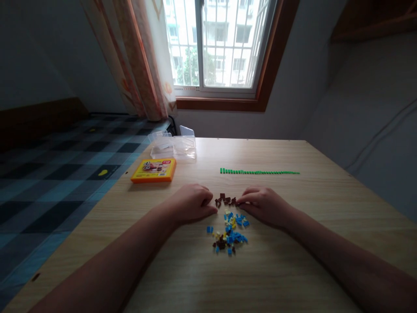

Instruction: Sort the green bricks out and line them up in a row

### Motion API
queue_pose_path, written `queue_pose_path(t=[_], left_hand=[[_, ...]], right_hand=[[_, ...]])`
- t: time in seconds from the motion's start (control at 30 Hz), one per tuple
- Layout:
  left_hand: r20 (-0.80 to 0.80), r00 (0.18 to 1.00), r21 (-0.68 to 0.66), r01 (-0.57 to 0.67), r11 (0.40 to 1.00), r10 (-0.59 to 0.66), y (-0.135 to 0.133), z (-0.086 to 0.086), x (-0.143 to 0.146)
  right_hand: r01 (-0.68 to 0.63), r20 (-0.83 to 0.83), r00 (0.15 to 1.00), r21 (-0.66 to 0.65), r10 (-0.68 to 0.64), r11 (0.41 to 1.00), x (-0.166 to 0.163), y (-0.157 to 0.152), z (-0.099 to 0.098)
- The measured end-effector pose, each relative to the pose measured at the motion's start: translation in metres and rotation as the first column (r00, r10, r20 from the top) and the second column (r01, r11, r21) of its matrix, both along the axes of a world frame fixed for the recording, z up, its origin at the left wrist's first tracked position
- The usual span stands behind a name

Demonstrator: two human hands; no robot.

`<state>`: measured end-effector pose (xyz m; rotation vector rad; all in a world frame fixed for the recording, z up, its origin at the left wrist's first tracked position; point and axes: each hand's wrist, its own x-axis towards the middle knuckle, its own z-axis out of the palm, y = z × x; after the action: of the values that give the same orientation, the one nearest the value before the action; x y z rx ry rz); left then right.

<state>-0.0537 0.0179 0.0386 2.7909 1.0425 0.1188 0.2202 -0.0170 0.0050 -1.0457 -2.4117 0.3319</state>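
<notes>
My left hand (193, 202) rests on the table with its fingers curled in and its thumb pointing toward the brown toy bricks (222, 196); nothing shows in it. From the other side, my right hand (266, 204) reaches the same small group, its fingertips pinched on a brown brick (238, 203) at the group's right end. Between my forearms lies a loose pile of blue bricks (235, 237), mixed with yellow, cream and brown pieces. Two blue bricks (210, 229) sit slightly apart to the left of it.
A long row of green bricks (257, 172) runs across the table (329, 195) beyond my hands. Back left are a yellow-orange box (154, 170) and clear plastic containers (174, 145). A bed with a checked cover (65, 174) adjoins the left side; a window (228, 43) is behind.
</notes>
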Motion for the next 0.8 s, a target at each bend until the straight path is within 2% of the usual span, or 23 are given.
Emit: queue_pose_path(t=[0.13,0.27,0.63,0.8], left_hand=[[-0.006,1.000,0.031,-0.028,0.999,0.028,0.000,-0.002,0.008],[-0.010,0.998,0.051,-0.064,0.997,0.065,0.001,-0.006,0.016],[-0.007,1.000,0.081,-0.028,0.996,0.029,-0.001,-0.006,0.020],[0.040,0.999,0.013,0.014,1.000,-0.015,-0.010,0.006,0.016]], right_hand=[[0.083,-0.038,0.996,0.032,-0.082,0.996,-0.007,0.001,-0.001],[0.109,-0.085,0.991,0.026,-0.106,0.994,-0.003,-0.002,0.000],[-0.062,-0.075,0.995,0.097,0.069,0.993,-0.011,-0.001,-0.002],[-0.077,-0.123,0.988,0.145,0.096,0.986,-0.006,-0.012,0.006]])
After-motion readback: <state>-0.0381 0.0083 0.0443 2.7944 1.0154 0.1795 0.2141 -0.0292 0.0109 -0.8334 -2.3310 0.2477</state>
